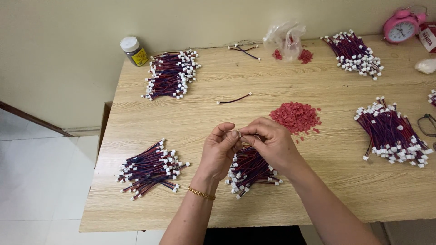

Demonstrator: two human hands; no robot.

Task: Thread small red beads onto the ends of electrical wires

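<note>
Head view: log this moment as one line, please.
left hand and right hand: together pinch small white connector | below: wire bundle | right: red pieces pile | surface: wooden table

Home piecework corner: wooden table [318, 199], wire bundles [170, 75], pink alarm clock [401, 26], tiled floor [41, 181].

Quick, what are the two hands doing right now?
Left hand: grip closed, pinching a small white connector.
Right hand: grip closed, pinching the same connector.
</note>
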